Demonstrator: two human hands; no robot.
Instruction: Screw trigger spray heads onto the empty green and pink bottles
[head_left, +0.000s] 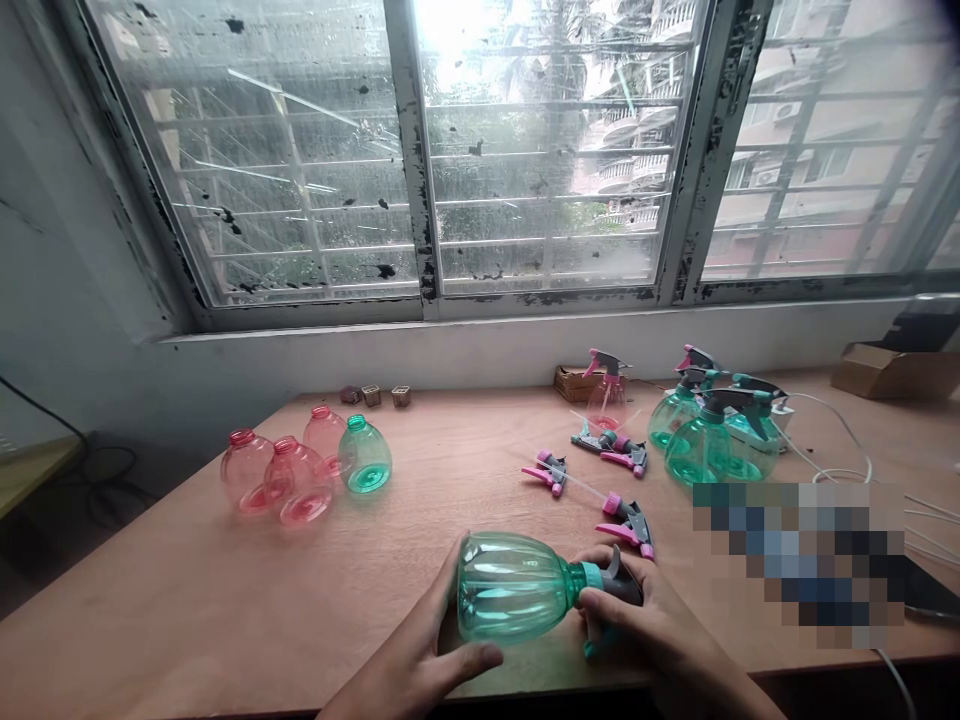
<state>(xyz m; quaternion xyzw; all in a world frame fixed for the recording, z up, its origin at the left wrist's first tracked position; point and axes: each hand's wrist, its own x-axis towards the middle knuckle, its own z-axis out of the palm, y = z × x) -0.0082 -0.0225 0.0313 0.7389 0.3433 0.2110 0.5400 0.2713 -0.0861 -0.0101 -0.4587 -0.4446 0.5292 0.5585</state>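
Observation:
A translucent green plastic spray bottle [510,588] lies on its side near the table's front edge, with a grey and teal trigger head [619,580] at its neck. My left hand [420,650] cups the bottle's body, and my right hand [626,610] grips around the neck and trigger head. Beyond them stand several headless pink bottles [244,470] and a headless green bottle [364,455]. Loose pink and grey trigger heads [628,527] with dip tubes lie to the right. Several assembled green spray bottles [712,435] and a pink one [606,395] stand further back.
The wooden table [435,485] runs along a low wall beneath a barred window [547,150]. Small square pots [371,396] sit by the wall. A cardboard box [892,370] and white cables [847,440] lie at the right, beside a pixelated patch [795,560].

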